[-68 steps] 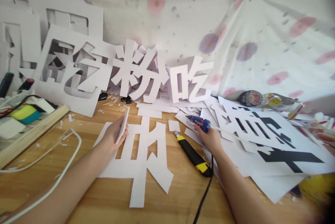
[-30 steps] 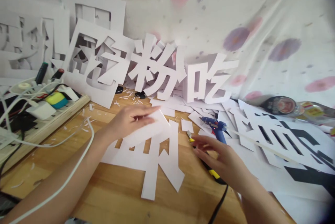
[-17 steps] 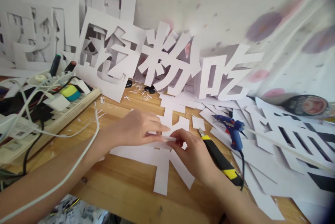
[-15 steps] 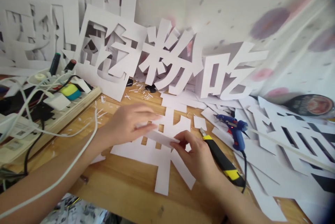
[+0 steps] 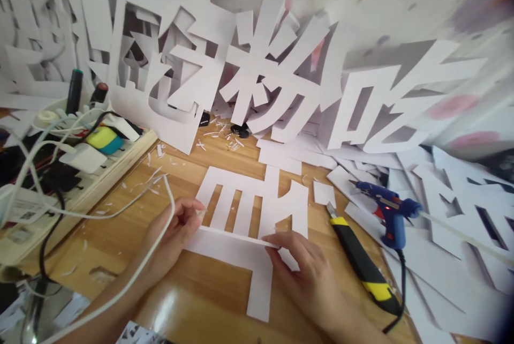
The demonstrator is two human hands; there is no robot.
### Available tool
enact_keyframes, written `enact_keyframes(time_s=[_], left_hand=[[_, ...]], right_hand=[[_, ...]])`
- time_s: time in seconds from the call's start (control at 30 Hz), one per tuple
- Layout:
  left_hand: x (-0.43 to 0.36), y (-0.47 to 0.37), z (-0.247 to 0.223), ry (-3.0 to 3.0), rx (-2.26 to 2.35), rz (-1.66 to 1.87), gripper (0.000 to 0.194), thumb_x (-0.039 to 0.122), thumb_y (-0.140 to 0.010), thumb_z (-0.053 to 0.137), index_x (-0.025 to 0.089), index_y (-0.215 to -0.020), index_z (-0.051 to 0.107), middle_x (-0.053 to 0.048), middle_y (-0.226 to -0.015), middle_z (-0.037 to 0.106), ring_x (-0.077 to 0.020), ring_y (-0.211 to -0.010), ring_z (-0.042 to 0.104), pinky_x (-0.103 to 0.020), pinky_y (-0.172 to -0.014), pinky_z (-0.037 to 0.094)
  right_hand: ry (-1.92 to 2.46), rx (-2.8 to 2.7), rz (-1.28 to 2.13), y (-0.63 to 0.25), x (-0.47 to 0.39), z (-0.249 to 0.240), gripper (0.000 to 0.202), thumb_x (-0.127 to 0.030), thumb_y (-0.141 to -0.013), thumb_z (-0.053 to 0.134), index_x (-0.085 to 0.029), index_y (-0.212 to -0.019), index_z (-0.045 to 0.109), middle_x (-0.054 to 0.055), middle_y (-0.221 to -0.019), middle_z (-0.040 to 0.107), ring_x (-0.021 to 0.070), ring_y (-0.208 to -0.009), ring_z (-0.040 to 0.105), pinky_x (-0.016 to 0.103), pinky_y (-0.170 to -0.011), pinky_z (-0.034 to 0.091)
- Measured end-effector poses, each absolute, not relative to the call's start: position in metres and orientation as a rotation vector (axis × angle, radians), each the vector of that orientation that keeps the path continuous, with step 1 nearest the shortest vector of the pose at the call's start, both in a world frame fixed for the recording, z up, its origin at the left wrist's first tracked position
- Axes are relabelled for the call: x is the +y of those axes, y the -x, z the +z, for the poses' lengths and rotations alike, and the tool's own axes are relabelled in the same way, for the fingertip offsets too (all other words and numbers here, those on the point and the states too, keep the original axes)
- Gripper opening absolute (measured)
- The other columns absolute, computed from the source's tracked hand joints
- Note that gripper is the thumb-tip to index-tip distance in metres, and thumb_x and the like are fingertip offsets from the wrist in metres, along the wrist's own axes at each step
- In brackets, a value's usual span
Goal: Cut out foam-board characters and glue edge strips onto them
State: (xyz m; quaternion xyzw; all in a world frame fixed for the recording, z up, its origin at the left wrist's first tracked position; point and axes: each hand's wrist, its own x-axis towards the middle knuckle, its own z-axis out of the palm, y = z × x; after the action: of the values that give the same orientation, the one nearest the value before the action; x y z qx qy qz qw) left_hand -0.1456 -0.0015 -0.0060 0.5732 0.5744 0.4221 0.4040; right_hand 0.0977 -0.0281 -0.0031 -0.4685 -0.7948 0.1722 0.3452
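My left hand (image 5: 172, 239) pinches the left end of a narrow white board strip (image 5: 236, 236), its fingers closed at the tip. At the strip's other end, the thumb and forefinger of my right hand (image 5: 307, 271) are closed on it. The strip is seen nearly edge-on. Beneath it, a white cut-out character (image 5: 241, 258) lies flat on the wooden table (image 5: 209, 301), with slots through its upper part. Whether the strip touches the cut-out, I cannot tell. Right of my right hand lies a black and yellow utility knife (image 5: 357, 258) with its blade out.
A blue glue gun (image 5: 395, 229) with a red light rests on white sheets at the right. White cut-out characters (image 5: 281, 81) stand along the back. At the left are a power strip (image 5: 88, 178) and markers (image 5: 74, 92); a white cable (image 5: 148, 250) crosses my left forearm.
My left hand has moved down and left, closing from open fingers onto the strip's left end. The strip has turned edge-on and more level. The view has shifted, so the background stands further right.
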Motion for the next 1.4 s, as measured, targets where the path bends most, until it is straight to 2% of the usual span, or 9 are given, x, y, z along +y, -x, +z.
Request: enact_keyframes(time_s=[0.2,0.33,0.4,0.53,0.67,0.8,0.93,1.1,1.4], left_hand=[[-0.023,0.154,-0.012,-1.709,1.537,1.167,0.014,0.026,-0.082,0.051,0.024,-0.081,0.065,0.004,-0.069,0.061,-0.0067,-0.047,0.051,-0.017,-0.048,0.043],[-0.029,0.159,-0.015,-1.905,1.412,1.189,0.018,0.026,-0.077,0.058,0.027,-0.094,0.063,0.002,-0.082,0.064,-0.0118,-0.066,0.062,-0.019,-0.057,0.050],[-0.028,0.158,-0.015,-1.960,1.372,1.209,0.020,0.027,-0.073,0.064,0.027,-0.093,0.062,0.002,-0.079,0.065,-0.0129,-0.068,0.062,-0.020,-0.059,0.051],[-0.022,0.153,-0.010,-1.960,1.437,1.274,0.009,0.029,-0.075,0.063,0.025,-0.083,0.061,0.003,-0.070,0.062,-0.0112,-0.062,0.060,-0.018,-0.053,0.050],[-0.020,0.153,-0.009,-1.912,1.410,1.189,0.008,0.024,-0.076,0.059,0.026,-0.084,0.059,0.003,-0.070,0.061,-0.0108,-0.061,0.059,-0.017,-0.051,0.049],[-0.021,0.158,-0.015,-1.859,1.336,1.129,0.018,0.020,-0.074,0.061,0.027,-0.090,0.059,0.002,-0.072,0.061,-0.0139,-0.065,0.060,-0.021,-0.053,0.050],[-0.021,0.157,-0.015,-1.850,1.395,1.098,0.017,0.022,-0.072,0.063,0.028,-0.088,0.060,0.002,-0.072,0.062,-0.0133,-0.064,0.060,-0.020,-0.051,0.048],[-0.019,0.153,-0.010,-1.780,1.485,1.068,0.013,0.025,-0.071,0.063,0.031,-0.083,0.060,0.004,-0.068,0.062,-0.0133,-0.059,0.059,-0.021,-0.049,0.047],[-0.021,0.155,-0.012,-1.778,1.553,0.962,0.012,0.027,-0.073,0.062,0.030,-0.084,0.058,0.004,-0.071,0.060,-0.0131,-0.064,0.059,-0.019,-0.051,0.048]], right_hand=[[1.091,-2.144,0.384,-0.105,-0.034,-0.001,0.019,-0.008,-0.083,0.050,-0.016,-0.101,0.053,0.006,-0.089,0.065,0.0133,-0.085,0.062,0.023,-0.073,0.051],[1.072,-2.137,0.443,-0.108,-0.037,-0.001,0.015,-0.008,-0.083,0.049,-0.016,-0.094,0.054,0.007,-0.089,0.065,0.0113,-0.083,0.062,0.018,-0.069,0.052],[1.077,-2.129,0.486,-0.109,-0.035,-0.002,0.015,-0.008,-0.082,0.049,-0.016,-0.094,0.054,0.006,-0.085,0.065,0.0108,-0.081,0.063,0.017,-0.068,0.052],[1.075,-2.114,0.509,-0.108,-0.030,-0.006,0.014,-0.011,-0.083,0.050,-0.016,-0.095,0.054,0.006,-0.086,0.066,0.0120,-0.082,0.063,0.020,-0.070,0.052],[1.150,-2.100,0.564,-0.107,-0.026,-0.010,0.012,-0.013,-0.085,0.050,-0.018,-0.095,0.055,0.005,-0.086,0.065,0.0110,-0.078,0.062,0.018,-0.067,0.052],[1.192,-2.073,0.584,-0.107,-0.022,-0.013,0.012,-0.013,-0.084,0.050,-0.018,-0.093,0.056,0.004,-0.082,0.063,0.0116,-0.074,0.062,0.019,-0.063,0.052],[1.222,-2.060,0.598,-0.105,-0.019,-0.015,0.011,-0.012,-0.083,0.050,-0.019,-0.088,0.057,0.003,-0.076,0.061,0.0117,-0.067,0.060,0.020,-0.057,0.051],[1.188,-2.078,0.647,-0.103,-0.017,-0.013,0.011,-0.012,-0.083,0.050,-0.019,-0.086,0.056,0.003,-0.074,0.062,0.0125,-0.068,0.060,0.022,-0.058,0.050],[1.215,-2.087,0.595,-0.102,-0.014,-0.010,0.010,-0.012,-0.084,0.048,-0.019,-0.084,0.057,0.003,-0.072,0.062,0.0126,-0.067,0.061,0.021,-0.056,0.050]])
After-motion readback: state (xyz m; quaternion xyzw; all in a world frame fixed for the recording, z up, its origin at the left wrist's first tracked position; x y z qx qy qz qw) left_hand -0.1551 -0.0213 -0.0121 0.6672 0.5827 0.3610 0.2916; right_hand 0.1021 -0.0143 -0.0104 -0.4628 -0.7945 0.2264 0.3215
